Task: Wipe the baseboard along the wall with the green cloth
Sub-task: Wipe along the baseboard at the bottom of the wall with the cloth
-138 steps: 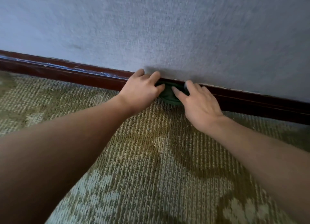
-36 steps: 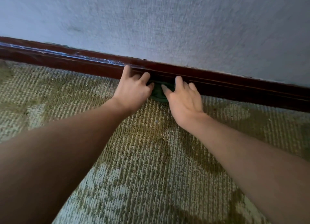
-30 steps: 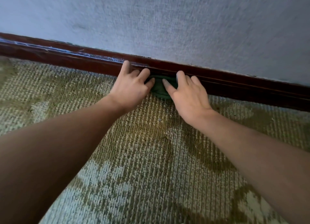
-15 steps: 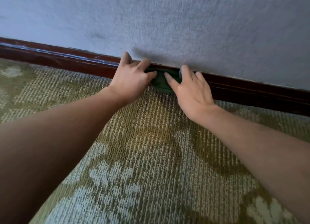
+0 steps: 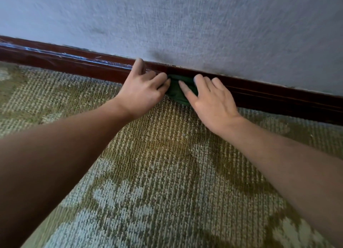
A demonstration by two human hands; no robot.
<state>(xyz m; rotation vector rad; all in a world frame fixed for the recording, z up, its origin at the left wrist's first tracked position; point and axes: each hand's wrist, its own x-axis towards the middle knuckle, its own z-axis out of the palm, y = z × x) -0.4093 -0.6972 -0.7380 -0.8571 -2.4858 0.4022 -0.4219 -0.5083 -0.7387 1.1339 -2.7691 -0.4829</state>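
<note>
While both bare arms reach forward from the bottom corners, the two hands meet at the foot of a wall (image 5: 185, 21), where a small, bunched green cloth (image 5: 177, 94) sits pressed against a dark red-brown baseboard (image 5: 278, 97). Only a little of the cloth shows between the hands.

The left hand (image 5: 143, 93) is loosely spread. Its index finger lies straight along the baseboard's top edge, and its other fingers are lightly bent, tips touching the cloth's left side without wrapping round it.

The right hand (image 5: 213, 103) is flat and unclenched. Its thumb lies across the cloth's front, and its straight fingers cover the cloth's right part and rest on the baseboard.

To the left, the baseboard's upper edge shows pale bluish scuffs. The wall is grey-blue and textured. Below lies a ribbed olive carpet (image 5: 167, 164) with pale patches.
</note>
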